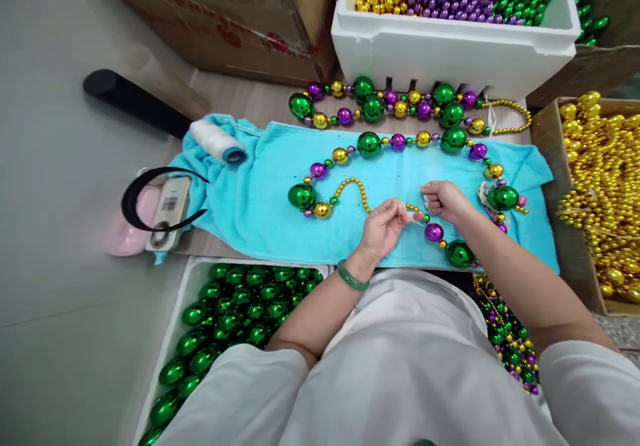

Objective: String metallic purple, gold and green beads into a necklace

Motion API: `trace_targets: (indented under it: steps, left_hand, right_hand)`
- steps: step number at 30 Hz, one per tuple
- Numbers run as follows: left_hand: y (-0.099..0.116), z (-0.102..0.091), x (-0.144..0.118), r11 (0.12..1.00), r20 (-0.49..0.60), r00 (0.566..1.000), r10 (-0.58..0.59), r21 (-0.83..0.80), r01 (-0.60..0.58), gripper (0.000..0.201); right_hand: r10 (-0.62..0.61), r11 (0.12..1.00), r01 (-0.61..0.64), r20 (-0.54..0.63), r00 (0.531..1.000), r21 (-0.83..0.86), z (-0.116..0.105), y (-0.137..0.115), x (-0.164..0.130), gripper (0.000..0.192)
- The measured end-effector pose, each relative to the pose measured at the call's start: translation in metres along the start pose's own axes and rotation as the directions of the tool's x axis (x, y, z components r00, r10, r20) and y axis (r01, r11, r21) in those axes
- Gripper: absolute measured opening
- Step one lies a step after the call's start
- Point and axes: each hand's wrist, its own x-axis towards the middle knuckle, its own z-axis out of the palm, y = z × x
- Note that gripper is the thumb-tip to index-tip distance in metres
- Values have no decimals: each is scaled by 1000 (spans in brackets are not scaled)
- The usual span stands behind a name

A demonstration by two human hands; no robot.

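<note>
A bead necklace of green, purple and gold beads lies in a loop on the turquoise towel. My left hand, with a green bangle on the wrist, is closed in a pinch on the necklace where its small gold beads meet. White thread shows by these fingertips. Just to the right, my right hand is curled closed above the towel, apart from the left. White wrapping shows at its fingers, and what they hold is hidden. Purple and green beads hang at the towel's near edge below it.
Behind the towel lies a finished-looking bead strand. A white foam box of small beads stands beyond. Gold beads fill a carton at right; green beads sit front left. A thread spool and black headband lie left.
</note>
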Motion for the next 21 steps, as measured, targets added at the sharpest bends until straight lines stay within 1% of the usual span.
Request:
trace_targets:
  steps: [3,6,11,14,17,21]
  left_hand:
    - [-1,-4,-1,996,14,999,-37,-77,38,25]
    - [-2,-6,0,995,13,998,-60,-76,61,26]
    - [-5,-7,0,999,20,999,-51,2,51,25]
    - [-9,-7,-1,995,-18,996,-88,42,89,24]
    - [-13,-8,-2,987,-42,992,-122,96,125,27]
    - [-18,-8,-2,975,-74,991,-112,187,124,31]
  right_hand:
    - [-9,1000,9,-18,1000,17,-1,-1,0,35]
    - [-4,999,5,-38,999,45,-3,-3,-1,38]
    - [0,993,5,-43,999,117,-6,-10,-6,39]
    - [-23,988,28,-38,999,149,-5,-14,-12,36]
    - [-50,984,53,-16,999,170,-5,-15,-17,35]
    - [-62,981,62,-4,998,184,-8,-14,-18,38]
